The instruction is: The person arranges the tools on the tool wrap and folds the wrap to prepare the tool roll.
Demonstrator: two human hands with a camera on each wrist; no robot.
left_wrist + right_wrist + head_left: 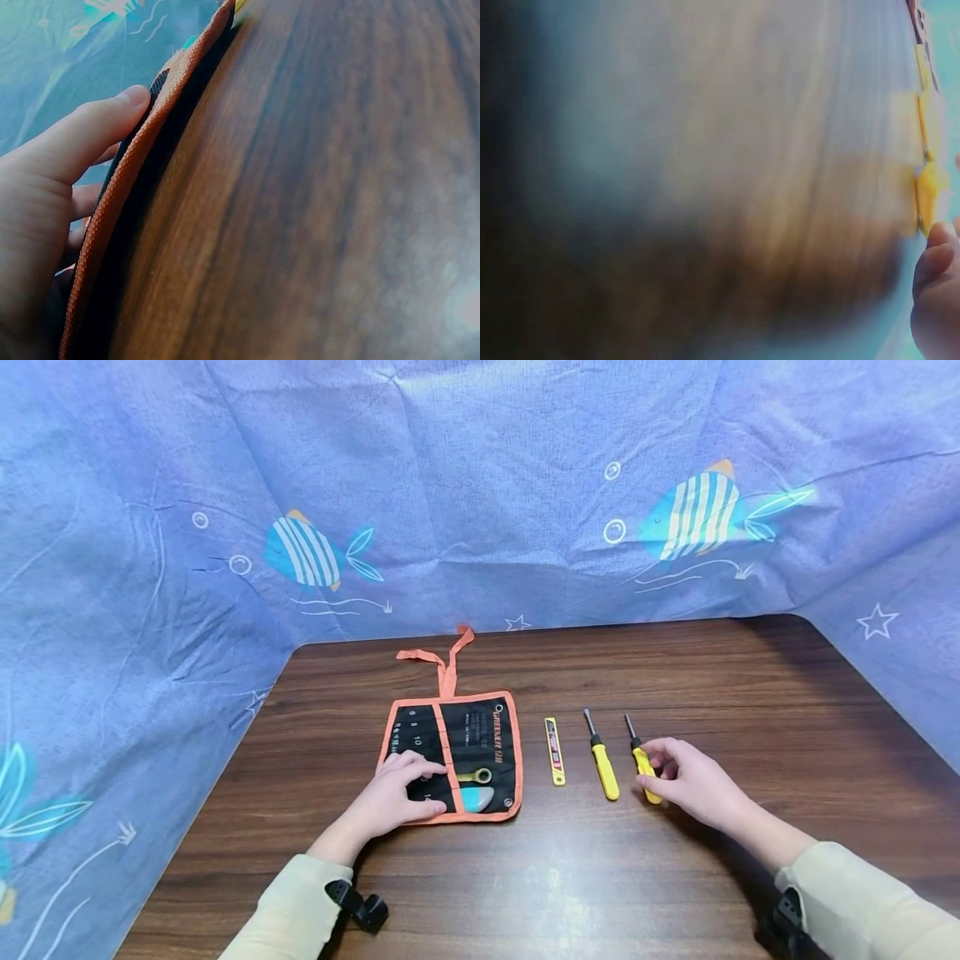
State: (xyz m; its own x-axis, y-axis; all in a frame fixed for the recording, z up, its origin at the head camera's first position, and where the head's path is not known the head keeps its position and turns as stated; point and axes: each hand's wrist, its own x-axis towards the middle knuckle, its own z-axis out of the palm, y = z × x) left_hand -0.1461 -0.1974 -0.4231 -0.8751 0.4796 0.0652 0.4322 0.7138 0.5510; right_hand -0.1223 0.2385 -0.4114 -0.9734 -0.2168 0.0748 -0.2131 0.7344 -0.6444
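Note:
A black tool pouch with orange trim [483, 727] lies flat on the table. My left hand [397, 785] rests on its pocket side, fingers spread across the fabric; in the left wrist view the thumb [112, 112] lies along the orange edge. A ring-ended wrench [480, 775] and a teal and grey rounded tool [477, 799] stick out of the pockets. My right hand [693, 781] pinches the yellow handle of the rightmost screwdriver [645, 768] between thumb and fingers. That screwdriver lies on the table, its shaft pointing away from me.
Left of the held screwdriver lies a second yellow-handled screwdriver [604, 768]. Beside it is a flat yellow strip [554, 752] with a printed label and a hole. Orange ties [447, 672] trail from the pouch's far edge. A blue fish-patterned cloth [480, 510] hangs behind the wooden table [570, 877].

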